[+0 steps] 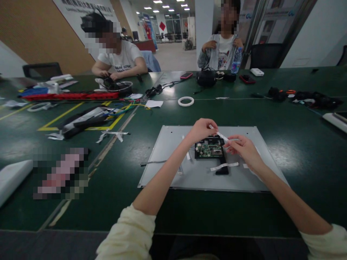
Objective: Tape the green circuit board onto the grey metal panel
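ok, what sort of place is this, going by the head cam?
Probably a shared office or training room used for electronics work: a large green table bears an exposed circuit board and loose black cables, and rows of ceiling lights run over an open office-like area behind.

Smooth metallic panel [196, 179], matt papery tape strip [222, 136], glossy tabletop [311, 166]

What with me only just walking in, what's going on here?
The camera wearer's left hand and right hand hold a short white strip between them, over a grey panel lying on the green table. A circuit board sits on the panel. Another white strip lies across a black bracket.
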### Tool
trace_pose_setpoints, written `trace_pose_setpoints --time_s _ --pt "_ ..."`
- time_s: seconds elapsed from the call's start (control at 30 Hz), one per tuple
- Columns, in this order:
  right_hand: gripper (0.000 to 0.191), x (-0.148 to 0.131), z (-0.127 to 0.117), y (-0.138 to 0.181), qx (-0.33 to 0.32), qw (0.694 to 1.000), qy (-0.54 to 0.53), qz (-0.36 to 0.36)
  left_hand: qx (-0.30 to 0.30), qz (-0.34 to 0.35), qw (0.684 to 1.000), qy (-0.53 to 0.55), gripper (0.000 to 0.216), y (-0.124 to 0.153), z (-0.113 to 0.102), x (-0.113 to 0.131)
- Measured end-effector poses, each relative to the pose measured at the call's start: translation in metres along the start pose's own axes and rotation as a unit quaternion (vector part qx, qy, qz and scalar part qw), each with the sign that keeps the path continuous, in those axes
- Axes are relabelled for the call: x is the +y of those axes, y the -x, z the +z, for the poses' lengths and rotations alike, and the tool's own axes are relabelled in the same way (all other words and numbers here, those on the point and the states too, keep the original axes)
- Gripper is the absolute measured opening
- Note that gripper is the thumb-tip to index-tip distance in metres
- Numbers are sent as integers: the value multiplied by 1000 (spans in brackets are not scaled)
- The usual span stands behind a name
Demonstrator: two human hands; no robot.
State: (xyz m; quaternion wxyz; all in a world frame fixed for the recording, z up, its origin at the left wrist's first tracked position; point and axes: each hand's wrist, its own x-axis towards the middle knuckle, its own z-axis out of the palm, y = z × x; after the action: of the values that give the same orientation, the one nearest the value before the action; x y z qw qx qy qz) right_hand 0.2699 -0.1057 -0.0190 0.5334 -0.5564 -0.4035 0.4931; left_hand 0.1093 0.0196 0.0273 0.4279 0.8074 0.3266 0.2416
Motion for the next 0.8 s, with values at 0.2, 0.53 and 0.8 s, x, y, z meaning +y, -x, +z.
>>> trace_pose_setpoints --time_s 0.2,0.53,0.8 --pt "35 5 -2 -3 58 997 13 51 -5 7 1000 -13 11 -3 9 -7" --pt "36 14 1 -10 59 994 92 1 109 -30 977 -183 11 0 19 -15" --pt "23 15 3 -16 94 974 201 -48 111 7 957 -267 13 0 26 -26"
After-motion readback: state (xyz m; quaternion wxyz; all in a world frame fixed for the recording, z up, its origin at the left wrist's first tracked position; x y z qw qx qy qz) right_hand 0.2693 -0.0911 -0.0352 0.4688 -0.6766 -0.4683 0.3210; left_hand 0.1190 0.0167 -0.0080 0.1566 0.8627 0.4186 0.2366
